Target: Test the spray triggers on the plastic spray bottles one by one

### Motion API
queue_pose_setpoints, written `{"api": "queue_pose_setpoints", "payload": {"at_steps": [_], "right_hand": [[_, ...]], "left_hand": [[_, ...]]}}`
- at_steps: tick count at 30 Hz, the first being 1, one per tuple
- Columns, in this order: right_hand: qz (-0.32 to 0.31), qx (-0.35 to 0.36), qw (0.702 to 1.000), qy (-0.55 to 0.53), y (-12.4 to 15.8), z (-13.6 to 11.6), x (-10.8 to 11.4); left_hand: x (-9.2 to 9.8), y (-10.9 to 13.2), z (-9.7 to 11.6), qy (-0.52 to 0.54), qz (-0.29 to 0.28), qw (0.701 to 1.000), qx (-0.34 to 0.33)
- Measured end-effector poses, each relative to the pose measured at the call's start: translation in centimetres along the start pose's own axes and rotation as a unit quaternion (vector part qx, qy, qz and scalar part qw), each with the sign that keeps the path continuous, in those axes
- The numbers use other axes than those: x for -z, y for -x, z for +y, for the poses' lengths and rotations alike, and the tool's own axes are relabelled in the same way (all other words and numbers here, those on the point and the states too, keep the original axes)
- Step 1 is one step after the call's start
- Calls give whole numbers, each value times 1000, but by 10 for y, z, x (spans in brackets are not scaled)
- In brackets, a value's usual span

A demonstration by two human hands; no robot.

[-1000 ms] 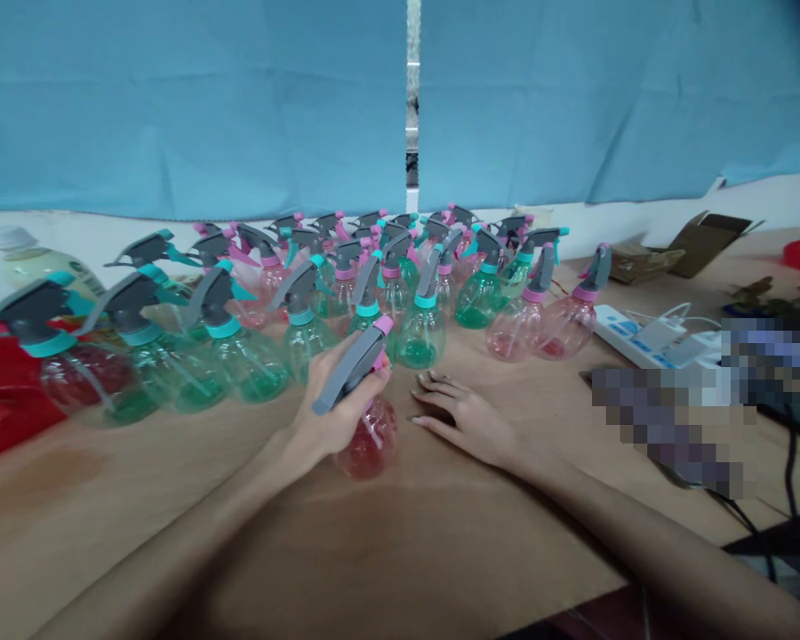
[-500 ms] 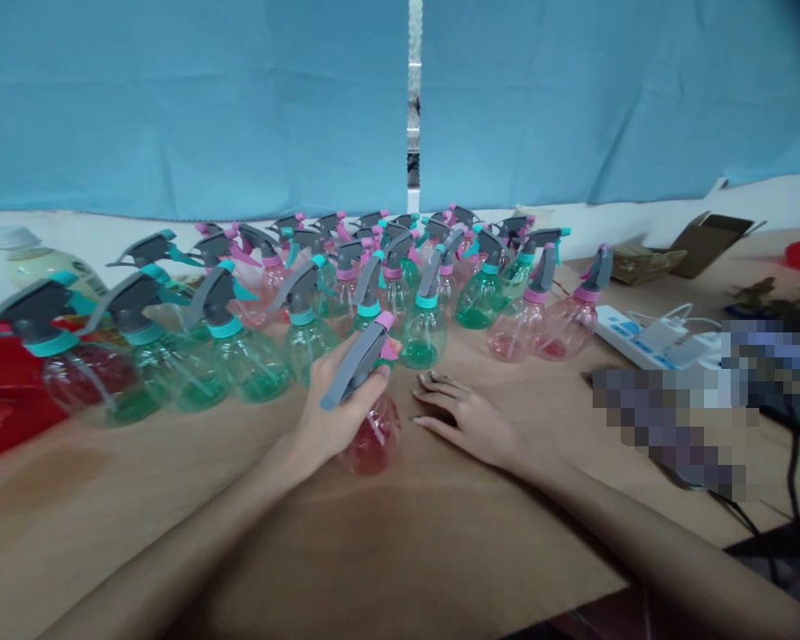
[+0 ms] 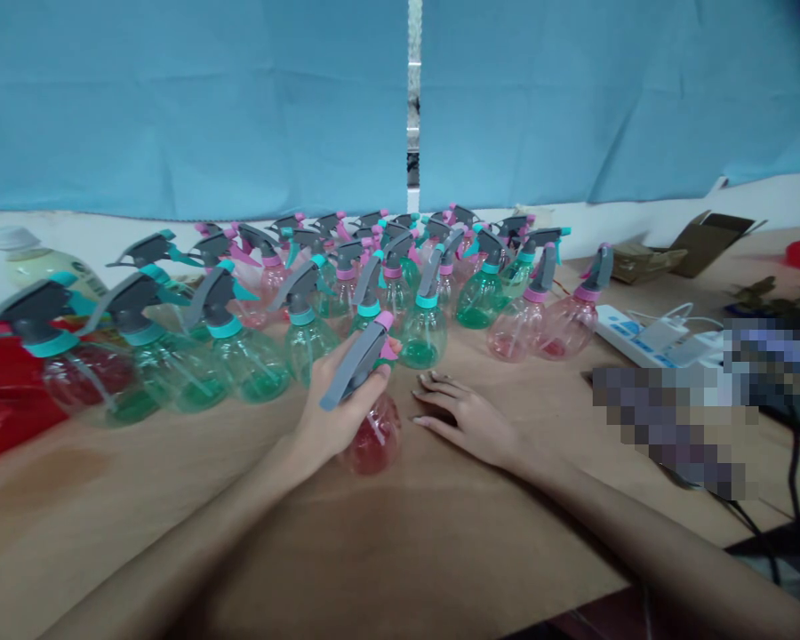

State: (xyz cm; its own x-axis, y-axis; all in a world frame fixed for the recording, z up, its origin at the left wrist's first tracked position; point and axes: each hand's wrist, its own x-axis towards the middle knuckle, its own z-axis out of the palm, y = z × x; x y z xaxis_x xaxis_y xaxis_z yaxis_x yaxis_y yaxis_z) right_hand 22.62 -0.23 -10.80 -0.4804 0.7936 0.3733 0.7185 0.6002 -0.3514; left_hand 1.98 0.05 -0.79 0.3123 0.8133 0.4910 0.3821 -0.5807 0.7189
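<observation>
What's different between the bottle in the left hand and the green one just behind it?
Colour: the held bottle is pinkish with a pink nozzle; the green bottle has green liquid and a teal collar.
Handling: the left hand grips the held bottle near its top; no hand holds the green bottle.
Shared: rounded, see-through bodies.

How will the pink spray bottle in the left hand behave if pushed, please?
The pink spray bottle may tip easily once released, as its bulky spray head sits above a rounded body. The clear wall looks like plastic, so it is probably not fragile. Its glossy surface could be slippery.
</observation>
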Motion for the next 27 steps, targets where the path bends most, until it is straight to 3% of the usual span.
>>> {"api": "queue_pose_setpoints", "payload": {"at_steps": [11,27], "right_hand": [[-2,-1,1000,-5,0,1,-2],[1,1,1000,-9,-1,0,0]], "left_hand": [[1,0,-4,-2,8,1000,10],[4,-2,-2,15,-25,999,32]]}}
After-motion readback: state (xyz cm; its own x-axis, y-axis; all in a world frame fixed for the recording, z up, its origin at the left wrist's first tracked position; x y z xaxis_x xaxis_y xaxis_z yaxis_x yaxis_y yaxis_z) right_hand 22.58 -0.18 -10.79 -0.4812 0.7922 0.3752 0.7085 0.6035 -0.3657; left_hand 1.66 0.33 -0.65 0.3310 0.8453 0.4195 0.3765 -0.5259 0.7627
